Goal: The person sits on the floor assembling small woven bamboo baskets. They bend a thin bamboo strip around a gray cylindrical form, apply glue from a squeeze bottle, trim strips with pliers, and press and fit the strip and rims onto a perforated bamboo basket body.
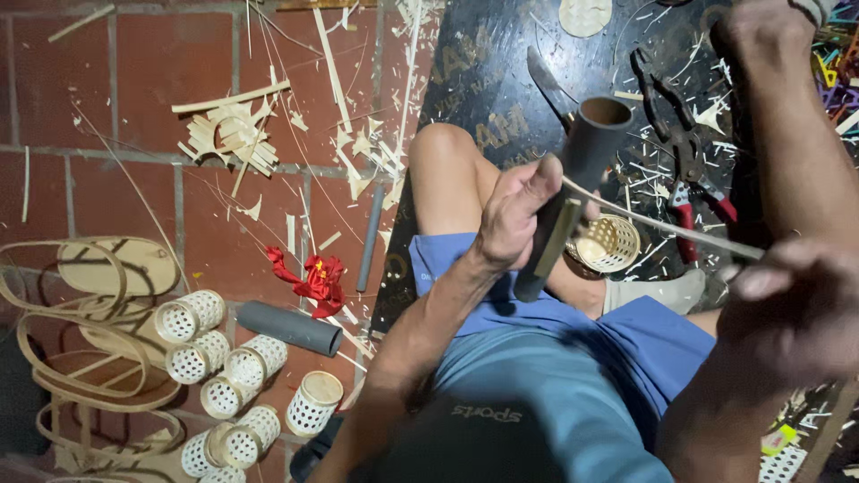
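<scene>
My left hand (514,213) grips a grey plastic pipe (586,156), held upright and tilted, together with a flat bamboo slat (557,237) pressed against it. A thin bamboo strip (658,224) runs from the pipe to my right hand (792,295), which pinches its end near the camera and is blurred. Below the pipe a small woven bamboo basket (610,241) rests by my leg.
Several small woven baskets (228,367) and another grey pipe (288,327) lie on the red tile floor at left, with bamboo hoops (89,340), shavings (237,134) and a red ribbon (313,279). Red-handled pliers (693,179) and a knife (548,82) lie on the black mat (501,54).
</scene>
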